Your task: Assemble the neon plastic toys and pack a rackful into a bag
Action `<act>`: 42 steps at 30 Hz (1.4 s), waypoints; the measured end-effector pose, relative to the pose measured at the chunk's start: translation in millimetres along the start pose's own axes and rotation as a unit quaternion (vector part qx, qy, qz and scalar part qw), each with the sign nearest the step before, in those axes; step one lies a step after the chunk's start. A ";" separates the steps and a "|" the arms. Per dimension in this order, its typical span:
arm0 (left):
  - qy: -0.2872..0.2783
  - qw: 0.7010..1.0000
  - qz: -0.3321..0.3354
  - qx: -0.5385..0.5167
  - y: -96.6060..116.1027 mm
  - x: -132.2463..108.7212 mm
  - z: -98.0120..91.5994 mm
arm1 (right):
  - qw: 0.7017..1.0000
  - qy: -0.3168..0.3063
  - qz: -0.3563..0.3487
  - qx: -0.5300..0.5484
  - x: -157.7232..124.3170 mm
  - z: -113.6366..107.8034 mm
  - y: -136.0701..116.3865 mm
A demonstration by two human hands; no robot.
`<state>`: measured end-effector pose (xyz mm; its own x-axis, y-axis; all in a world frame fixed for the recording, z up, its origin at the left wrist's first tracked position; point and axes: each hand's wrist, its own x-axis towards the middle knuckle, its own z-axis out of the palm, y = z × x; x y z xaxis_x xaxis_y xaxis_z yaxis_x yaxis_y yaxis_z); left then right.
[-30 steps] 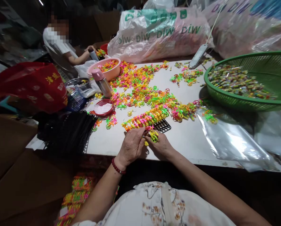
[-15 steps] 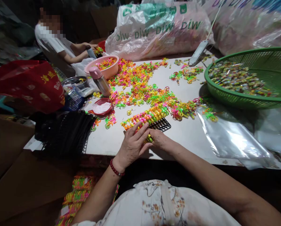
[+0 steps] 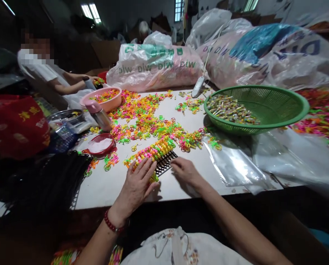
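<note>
In front of me lies a black plastic rack (image 3: 165, 162) with rows of small slots. Its left and far parts carry lined-up bright plastic bicycle-like pieces (image 3: 153, 150) in yellow, orange, pink and green. My left hand (image 3: 138, 182) rests over the near left part of these pieces, fingers stretched and thumb apart. A few yellow-green pieces show beneath its fingertips. At the rack's right edge is my right hand (image 3: 188, 172), its fingers bent together with the tips on that edge. Beyond the rack spreads a loose heap of the same pieces (image 3: 142, 110).
A green basket (image 3: 280, 127) of small wrapped items stands right, behind clear plastic bags (image 3: 236, 162). Left are black racks (image 3: 40, 184), a red basket (image 3: 111, 147), a thermos (image 3: 99, 116) and a pink basin (image 3: 116, 101). Another person (image 3: 43, 73) works at the far left.
My view has lifted and swung right. My right hand has moved away from my left hand to the rack's right edge. The left hand's fingers have spread over the pieces.
</note>
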<state>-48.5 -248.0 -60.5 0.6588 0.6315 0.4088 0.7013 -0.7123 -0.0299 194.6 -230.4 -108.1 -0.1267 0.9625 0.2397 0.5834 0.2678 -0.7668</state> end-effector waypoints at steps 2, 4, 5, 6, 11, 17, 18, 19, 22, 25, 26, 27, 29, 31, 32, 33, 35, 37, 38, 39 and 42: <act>0.010 1.000 0.015 -0.012 -0.2 -1.7 -0.7 | 0.989 0.093 0.048 -0.109 4.5 -30.8 25.0; 0.025 0.999 0.027 -0.031 0.7 -2.2 -1.0 | 0.958 0.142 0.086 -0.232 15.0 -56.9 49.8; 0.032 0.998 0.032 -0.039 1.3 -2.0 -0.9 | 0.948 0.152 0.100 -0.260 21.3 -66.6 60.4; 0.036 0.998 0.034 -0.044 2.0 -1.5 -0.7 | 0.941 0.155 0.110 -0.280 27.6 -73.7 69.1; 0.030 0.998 0.039 -0.042 2.8 2.1 1.2 | 0.936 0.141 0.115 -0.301 43.1 -77.6 82.8; 0.013 0.998 0.036 -0.054 -0.1 1.0 3.6 | 0.948 0.157 0.098 -0.258 18.5 -60.2 59.9; 0.012 0.998 0.034 -0.058 -0.1 0.7 3.6 | 0.956 0.156 0.097 -0.227 13.5 -55.9 53.0; 0.011 0.997 0.031 -0.063 0.0 0.4 3.5 | 0.965 0.154 0.098 -0.188 9.2 -50.9 45.0; 0.007 0.997 0.022 -0.074 0.9 -0.3 2.5 | 0.986 0.116 0.111 -0.050 0.1 -32.2 16.9; -0.007 0.997 0.016 -0.074 1.4 -0.8 1.5 | 0.989 0.038 0.119 0.077 -4.7 -10.2 -10.4; -0.010 0.997 0.015 -0.074 1.3 -0.9 1.3 | 0.988 0.015 0.113 0.107 -5.9 -2.8 -17.5; -0.011 0.997 0.015 -0.075 1.2 -0.9 1.0 | 0.986 -0.004 0.102 0.129 -6.9 4.4 -23.0; -0.012 0.997 0.014 -0.081 1.1 -0.6 0.1 | 0.985 -0.029 0.074 0.152 -8.3 18.0 -29.0; -0.015 0.996 0.011 -0.091 1.5 0.2 -1.2 | 0.985 -0.048 0.048 0.156 -8.4 29.9 -29.2; -0.017 0.995 0.009 -0.097 1.8 0.7 -1.8 | 0.986 -0.054 0.036 0.155 -7.8 35.0 -28.0; -0.017 0.994 0.006 -0.103 2.2 1.2 -2.4 | 0.986 -0.058 0.024 0.154 -6.8 39.4 -26.4; -0.009 0.993 0.002 -0.114 2.8 1.9 -2.8 | 0.986 -0.066 -0.003 0.151 -4.0 45.9 -23.4; 0.001 0.992 -0.001 -0.124 2.9 2.0 -2.5 | 0.986 -0.081 -0.025 0.144 -0.7 49.2 -22.0; 0.004 0.992 -0.002 -0.128 2.7 1.9 -2.3 | 0.986 -0.094 -0.036 0.136 0.9 49.7 -21.9; 0.006 0.991 -0.004 -0.131 2.4 1.8 -2.2 | 0.985 -0.109 -0.047 0.127 2.4 49.6 -22.1; -0.004 0.992 -0.010 -0.129 1.5 2.0 -3.5 | 0.981 -0.147 -0.080 0.096 6.8 47.0 -21.7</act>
<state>-47.0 -249.0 -56.5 0.6477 0.6481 0.4005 0.6219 -0.7534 0.2135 143.4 -227.7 -117.9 -0.4458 0.8712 0.2058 0.3797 0.3922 -0.8378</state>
